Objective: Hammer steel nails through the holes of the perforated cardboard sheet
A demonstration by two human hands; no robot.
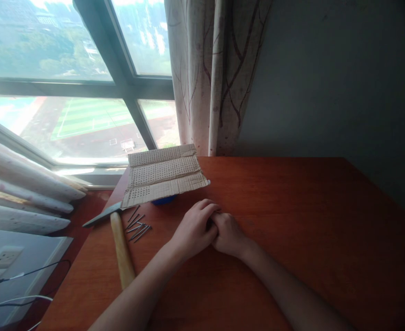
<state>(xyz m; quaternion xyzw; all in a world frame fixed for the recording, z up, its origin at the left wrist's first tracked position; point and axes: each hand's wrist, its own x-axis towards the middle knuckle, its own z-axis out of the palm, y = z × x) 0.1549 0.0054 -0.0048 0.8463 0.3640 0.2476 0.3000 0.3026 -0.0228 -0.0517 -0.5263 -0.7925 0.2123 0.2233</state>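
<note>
On the table (292,207), left hand (193,230) clasps right hand (228,235), near nails (137,226).

One camera rides on the person's head and looks forward and down over the surface (292,207). It sits close: both forearms come in from the bottom edge around 6 o'clock, and the left hand (193,230) and right hand (228,236) lie together just below the frame's middle. From the hands, the hammer (122,250) lies at 9 o'clock and the cardboard (164,177) at 11 o'clock. The view reaches up to the window (85,124) at 10 o'clock, the curtain (216,78) at 12 o'clock and the wall (326,82) at 2 o'clock.
</note>
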